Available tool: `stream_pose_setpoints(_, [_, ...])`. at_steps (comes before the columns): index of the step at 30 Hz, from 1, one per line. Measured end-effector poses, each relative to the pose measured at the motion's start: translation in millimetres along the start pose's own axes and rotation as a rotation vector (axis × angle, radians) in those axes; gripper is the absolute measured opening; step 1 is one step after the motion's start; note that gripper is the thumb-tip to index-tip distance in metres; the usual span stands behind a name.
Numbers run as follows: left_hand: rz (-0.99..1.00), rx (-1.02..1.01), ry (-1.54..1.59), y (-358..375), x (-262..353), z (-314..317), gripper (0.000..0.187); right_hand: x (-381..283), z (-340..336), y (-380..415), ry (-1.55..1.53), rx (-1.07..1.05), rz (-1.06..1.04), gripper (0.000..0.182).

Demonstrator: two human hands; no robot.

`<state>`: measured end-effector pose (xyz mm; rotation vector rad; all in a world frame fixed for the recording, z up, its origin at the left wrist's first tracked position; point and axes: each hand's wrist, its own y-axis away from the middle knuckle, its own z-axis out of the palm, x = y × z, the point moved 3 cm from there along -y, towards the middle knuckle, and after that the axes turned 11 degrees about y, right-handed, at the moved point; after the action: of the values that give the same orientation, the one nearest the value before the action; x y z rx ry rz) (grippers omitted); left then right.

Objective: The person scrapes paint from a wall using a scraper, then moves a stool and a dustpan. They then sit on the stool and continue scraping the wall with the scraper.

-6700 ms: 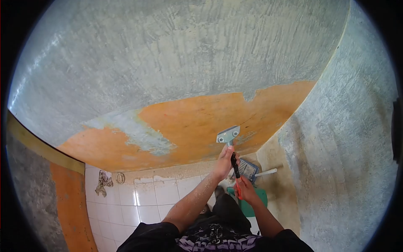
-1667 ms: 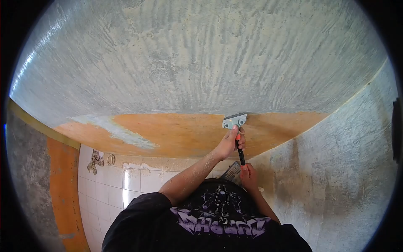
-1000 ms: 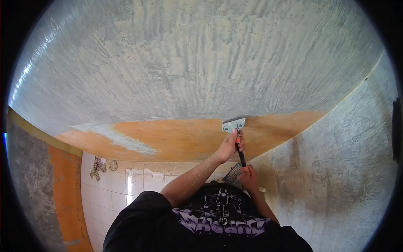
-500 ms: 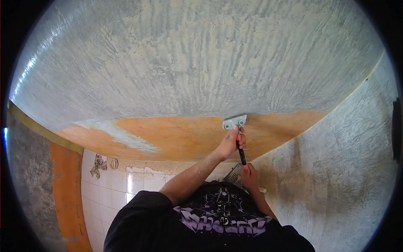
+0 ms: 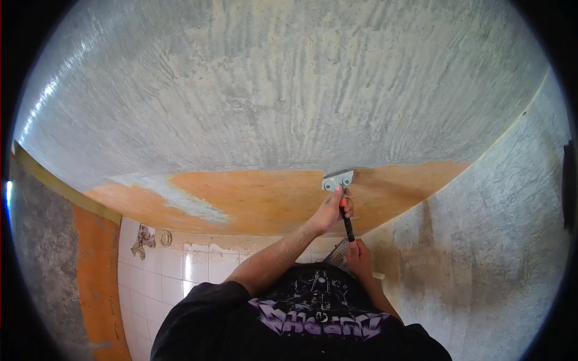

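Note:
A wide-bladed scraper point(image 5: 338, 180) with a black and orange handle lies with its blade against the wall, at the border between grey bare surface and orange paint point(image 5: 265, 195). My left hand point(image 5: 328, 212) is closed round the upper handle, its thumb just below the metal head. Lower down, my right hand point(image 5: 359, 257) grips the handle's end. Beyond the right hand, partly hidden by it and my shirt, is a grey ridged object point(image 5: 337, 253) whose kind I cannot make out.
The scraped grey wall point(image 5: 277, 90) fills the upper view, and another patchy wall point(image 5: 475, 240) meets it at right. White floor tiles point(image 5: 144, 277) lie below left, with a crumpled rag point(image 5: 143, 240) and a ring-shaped item point(image 5: 165, 239). An orange-and-grey surface point(image 5: 96, 271) stands far left.
The scraper blade has come slightly down toward me along the wall, both hands moving with it and keeping their hold. The whole view has shifted a little.

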<state>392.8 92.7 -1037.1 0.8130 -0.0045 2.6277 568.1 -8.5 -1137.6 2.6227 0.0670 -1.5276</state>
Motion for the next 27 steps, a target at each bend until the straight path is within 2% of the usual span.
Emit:
stream_pose_setpoints(5, [0.04,-0.068,0.014,-4.7,-3.0,4.7,0.048,-11.6,-18.0,-3.6,-0.034,0.045,0.007,0.04])
stream_pose_setpoints(7, [0.075,-0.112,0.012,-4.5,-0.5,8.8,0.048,-30.3,-31.9,-5.9,0.083,0.049,-0.04,0.037])
stream_pose_setpoints(11, [0.046,-0.093,0.009,-0.2,8.0,17.5,0.051,-54.3,-52.2,-1.8,0.188,0.113,-0.098,0.033])
stream_pose_setpoints(14, [0.011,-0.101,0.086,-3.8,1.2,13.9,0.053,-55.0,-71.7,-1.5,0.15,0.078,-0.034,0.031])
stream_pose_setpoints(17, [0.055,-0.126,0.121,-4.3,1.8,14.5,0.054,-73.5,-67.4,-9.5,0.302,0.067,-0.121,0.03])
stream_pose_setpoints(23, [0.029,-0.119,0.12,-2.0,1.7,12.8,0.054,-71.0,-76.2,1.7,0.179,0.071,-0.048,0.03])
stream_pose_setpoints(25, [0.099,-0.119,0.106,1.2,4.6,16.1,0.054,-79.8,-74.6,-4.0,0.257,0.064,-0.102,0.029])
stream_pose_setpoints(27, [0.062,-0.133,0.115,2.2,7.1,12.2,0.054,-80.8,-70.7,-3.1,0.251,0.084,-0.114,0.029])
